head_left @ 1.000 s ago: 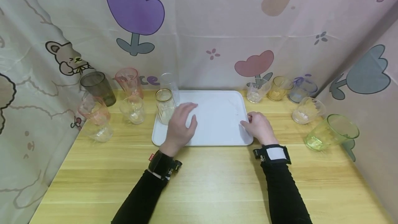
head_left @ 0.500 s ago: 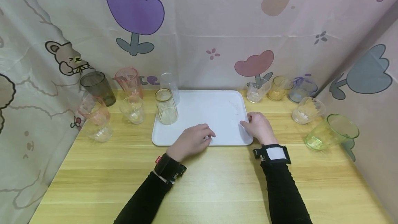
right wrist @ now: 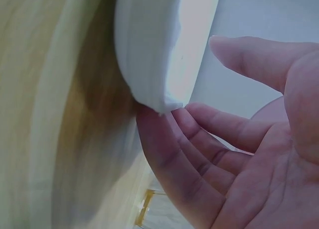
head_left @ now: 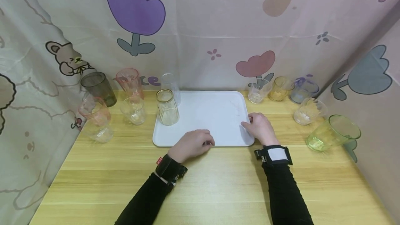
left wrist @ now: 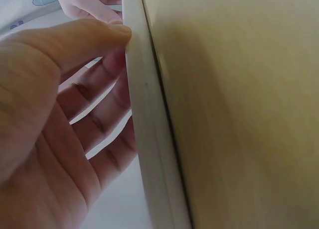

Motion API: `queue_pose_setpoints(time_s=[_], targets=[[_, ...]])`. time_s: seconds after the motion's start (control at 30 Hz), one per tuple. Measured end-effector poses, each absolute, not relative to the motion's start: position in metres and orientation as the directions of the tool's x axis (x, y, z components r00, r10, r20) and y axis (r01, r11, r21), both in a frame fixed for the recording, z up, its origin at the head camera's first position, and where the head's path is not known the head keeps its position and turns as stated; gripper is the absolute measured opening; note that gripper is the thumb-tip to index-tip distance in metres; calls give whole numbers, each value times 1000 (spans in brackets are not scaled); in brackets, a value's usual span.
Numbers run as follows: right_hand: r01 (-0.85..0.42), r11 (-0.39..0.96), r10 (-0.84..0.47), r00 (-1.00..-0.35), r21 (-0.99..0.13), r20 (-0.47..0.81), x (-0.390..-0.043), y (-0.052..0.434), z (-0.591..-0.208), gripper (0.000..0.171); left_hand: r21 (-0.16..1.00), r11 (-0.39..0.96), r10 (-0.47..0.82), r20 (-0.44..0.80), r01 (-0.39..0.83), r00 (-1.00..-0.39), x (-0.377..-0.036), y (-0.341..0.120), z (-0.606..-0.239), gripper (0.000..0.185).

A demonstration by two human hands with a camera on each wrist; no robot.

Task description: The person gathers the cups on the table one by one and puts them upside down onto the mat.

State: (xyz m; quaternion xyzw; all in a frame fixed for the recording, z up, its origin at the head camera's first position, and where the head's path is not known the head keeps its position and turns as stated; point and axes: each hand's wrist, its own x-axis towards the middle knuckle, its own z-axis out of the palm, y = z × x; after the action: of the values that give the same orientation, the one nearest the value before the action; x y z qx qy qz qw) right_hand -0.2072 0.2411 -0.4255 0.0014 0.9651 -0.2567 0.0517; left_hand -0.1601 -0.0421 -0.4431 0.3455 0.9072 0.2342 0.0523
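A white tray [head_left: 215,117] lies on the wooden table. On its left end stands a ribbed clear glass [head_left: 167,110] with a gold rim, and a tall clear glass [head_left: 175,96] stands behind it. My left hand [head_left: 193,145] rests at the tray's front edge. In the left wrist view its thumb [left wrist: 107,37] touches the rim, and the bent fingertips are partly hidden behind it. My right hand [head_left: 260,127] is at the tray's right edge. In the right wrist view its fingertips touch the rim's corner, while the straight thumb [right wrist: 246,57] stays apart above the tray.
Left of the tray stand a dark grey cup [head_left: 99,89], a pink cup [head_left: 130,82], another pink cup [head_left: 94,110] and clear cups [head_left: 133,110]. At the right are a yellow cup [head_left: 279,89], a purple cup [head_left: 303,90], clear cups [head_left: 307,112] and a large green cup [head_left: 331,134].
My left hand has left the gold-rimmed glass's side and come toward me and rightward to the tray's front edge, its fingers bending more. The right hand, tray and cups have not moved.
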Motion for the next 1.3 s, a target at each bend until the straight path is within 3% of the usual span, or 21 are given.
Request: queue_pose_setpoints(time_s=[0.2,0.43,0.67,0.9,1.07,1.3], targets=[[28,839,16,-999,-544,-28,-207,242,-423,60,481,645,652,59,593,-756,-159,-43,-442,13],[-14,732,215,-944,-681,250,-203,247,-413,57,488,647,649,49,585,-759,-158,-44,-443,13],[-67,668,429,-779,-741,458,-191,268,-394,47,496,653,651,19,573,-759,-161,-42,-445,15],[-18,673,558,-644,-740,523,-173,295,-369,45,508,650,650,13,565,-760,-161,-43,-442,15],[-29,691,613,-505,-722,607,-163,317,-356,41,507,650,651,14,566,-759,-160,-43,-442,16],[108,617,767,-303,-779,566,-151,343,-351,52,507,648,651,20,569,-759,-160,-44,-442,17]])
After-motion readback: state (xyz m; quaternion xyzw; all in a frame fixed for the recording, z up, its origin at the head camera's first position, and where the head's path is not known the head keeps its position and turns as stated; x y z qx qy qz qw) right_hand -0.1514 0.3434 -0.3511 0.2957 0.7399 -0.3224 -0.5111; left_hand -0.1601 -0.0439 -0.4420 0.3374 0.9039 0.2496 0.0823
